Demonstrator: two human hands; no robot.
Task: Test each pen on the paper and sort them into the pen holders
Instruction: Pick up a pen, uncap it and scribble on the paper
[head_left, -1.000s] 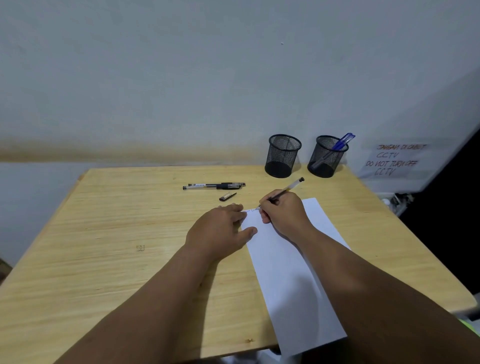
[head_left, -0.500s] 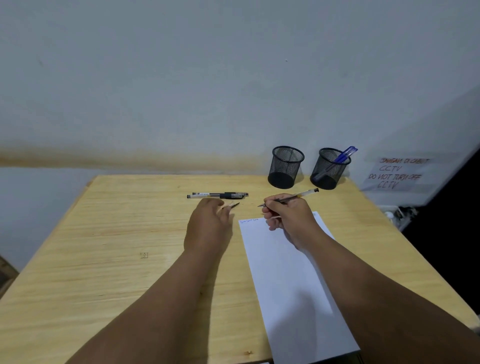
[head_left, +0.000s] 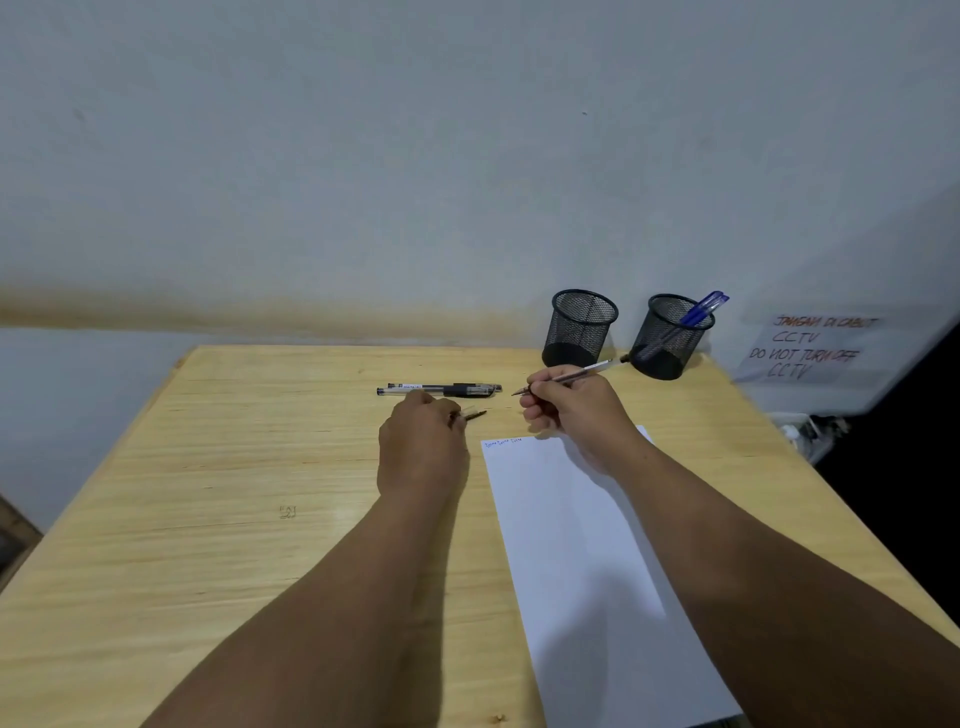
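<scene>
My right hand (head_left: 571, 410) grips an uncapped clear pen (head_left: 582, 373), held just above the top edge of the white paper (head_left: 587, 545), tip pointing left. My left hand (head_left: 423, 447) rests on the table left of the paper, its fingers pinching the small pen cap (head_left: 475, 413). Two black-grip pens (head_left: 441, 389) lie side by side beyond my left hand. Small scribbles (head_left: 501, 443) mark the paper's top left corner. Two black mesh holders stand at the back: the left holder (head_left: 582, 327) looks empty, the right holder (head_left: 670, 335) has blue pens (head_left: 701, 309).
The wooden table (head_left: 234, 493) ends at a grey wall behind the holders. A handwritten CCTV notice (head_left: 810, 345) hangs at the right. The paper overhangs the table's near edge.
My right hand lifted the pen off the paper's top corner and turned it level. My left hand left the paper and reached the pen cap, closing its fingers on it.
</scene>
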